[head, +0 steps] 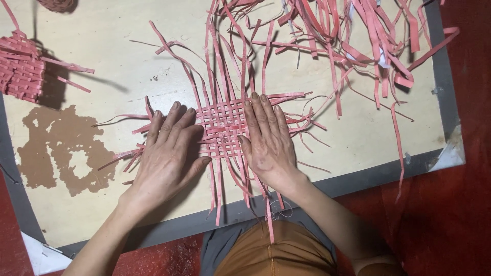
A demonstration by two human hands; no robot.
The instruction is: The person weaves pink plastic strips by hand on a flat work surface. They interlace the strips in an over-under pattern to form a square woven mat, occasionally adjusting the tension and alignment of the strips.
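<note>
A small woven mat of pink strips (224,125) lies flat on a pale board (102,56), with loose strip ends sticking out on every side. My left hand (169,153) presses flat on the mat's left edge, fingers together and pointing away from me. On the mat's right half lies my right hand (266,138), also flat, palm down. Neither hand grips a strip. The middle of the weave shows between the two hands.
A heap of loose pink strips (348,36) covers the board's far right. A finished pink woven piece (20,69) sits at the far left edge. A brown patch of peeled surface (61,148) marks the board's left. Red floor (455,204) surrounds the board.
</note>
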